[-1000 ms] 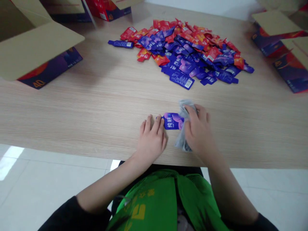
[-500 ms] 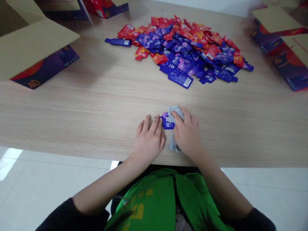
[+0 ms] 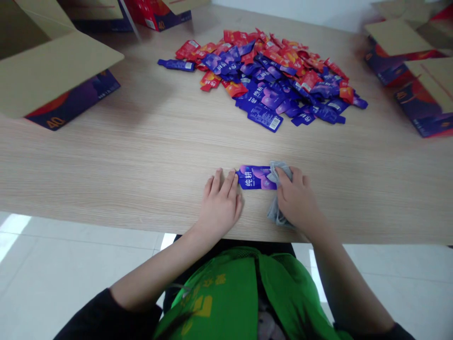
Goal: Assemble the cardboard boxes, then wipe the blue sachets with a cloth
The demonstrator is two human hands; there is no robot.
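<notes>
A purple pouch [image 3: 254, 177] with white characters lies flat near the table's front edge. The fingertips of my left hand [image 3: 221, 203] press on its narrow left end, fingers stretched out over the wood. My right hand [image 3: 296, 196] is closed on a grey cloth [image 3: 281, 171], which rests over the right end of the pouch. Part of the cloth hangs out below the palm. Behind the hands is a heap of pouches, with purple pouches [image 3: 269, 97] at the front and red pouches [image 3: 283, 52] mostly at the back.
An open carton [image 3: 74, 101] with raised flaps stands at the left, and a red carton [image 3: 155, 16] is behind it. More open cartons [image 3: 424, 101] stand at the right. The wooden table [image 3: 123, 165] ends just in front of my body.
My right hand has slid the grey cloth rightward along the pouch, uncovering more of its print. The left hand stays on the pouch's left end. The view has shifted slightly.
</notes>
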